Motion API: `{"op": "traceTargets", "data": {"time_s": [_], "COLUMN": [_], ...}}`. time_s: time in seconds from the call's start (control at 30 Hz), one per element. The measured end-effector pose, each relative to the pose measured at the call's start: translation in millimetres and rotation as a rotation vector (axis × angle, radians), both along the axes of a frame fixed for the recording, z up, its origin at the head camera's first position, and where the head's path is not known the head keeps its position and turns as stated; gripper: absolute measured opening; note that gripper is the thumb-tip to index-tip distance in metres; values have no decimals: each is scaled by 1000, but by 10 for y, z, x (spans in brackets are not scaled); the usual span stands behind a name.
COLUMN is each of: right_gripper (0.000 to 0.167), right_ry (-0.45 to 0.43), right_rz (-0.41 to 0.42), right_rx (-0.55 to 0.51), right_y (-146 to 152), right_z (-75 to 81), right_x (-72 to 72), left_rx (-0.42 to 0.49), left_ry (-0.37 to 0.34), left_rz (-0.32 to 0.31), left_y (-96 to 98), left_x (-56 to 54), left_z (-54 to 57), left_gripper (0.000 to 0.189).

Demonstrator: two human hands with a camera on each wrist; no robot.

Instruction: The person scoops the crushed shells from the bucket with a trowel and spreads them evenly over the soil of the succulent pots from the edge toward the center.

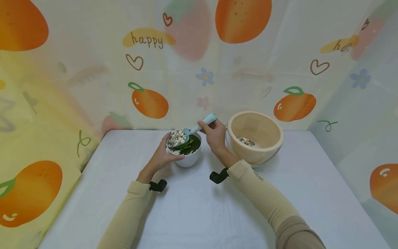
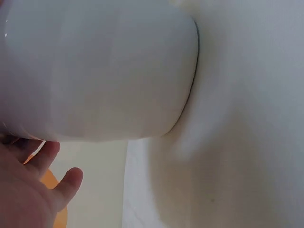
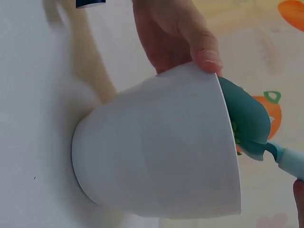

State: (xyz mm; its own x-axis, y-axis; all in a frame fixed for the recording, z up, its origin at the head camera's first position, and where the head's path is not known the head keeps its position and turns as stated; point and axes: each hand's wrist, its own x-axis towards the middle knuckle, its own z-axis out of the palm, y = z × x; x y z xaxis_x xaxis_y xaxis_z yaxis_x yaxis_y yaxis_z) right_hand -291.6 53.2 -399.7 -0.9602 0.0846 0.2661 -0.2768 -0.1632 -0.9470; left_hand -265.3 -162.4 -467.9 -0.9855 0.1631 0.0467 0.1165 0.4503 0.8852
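Note:
A white flower pot (image 1: 187, 161) stands on the table with dark soil and a green leafy plant (image 1: 185, 146) inside, and some pale pebbles near its rim. My left hand (image 1: 162, 153) grips the pot from its left side, thumb across the front and fingers along the far side. In my right hand (image 1: 216, 136) is the light blue handle of a small trowel (image 1: 199, 128). Its teal scoop (image 3: 247, 116), heaped with mixed white and grey pebbles (image 1: 178, 138), hangs over the left part of the pot's opening, tilted in the right wrist view.
Just right of my right hand stands a large cream basin (image 1: 255, 154) with a small pile of pebbles (image 1: 246, 141) at its bottom. A white cloth covers the table (image 1: 192, 207). Behind it hangs a fruit-printed curtain (image 1: 183, 100), close beyond the pot and basin.

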Motion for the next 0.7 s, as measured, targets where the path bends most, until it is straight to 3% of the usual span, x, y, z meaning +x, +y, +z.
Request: {"op": "traceTargets", "data": {"time_s": [0.43, 0.7], "right_gripper": [19, 17], "right_ry": [47, 29], "right_rz": [-27, -20], "right_rx": [16, -15], "right_y": [-12, -11], "right_z": [17, 7], "right_x": [54, 68], "left_rx": [-30, 3], "left_ry": [74, 57], "left_rz": [111, 56], "left_y": [150, 64], "left_x": [127, 129], "left_z": [-2, -8], "left_gripper": [115, 114]}}
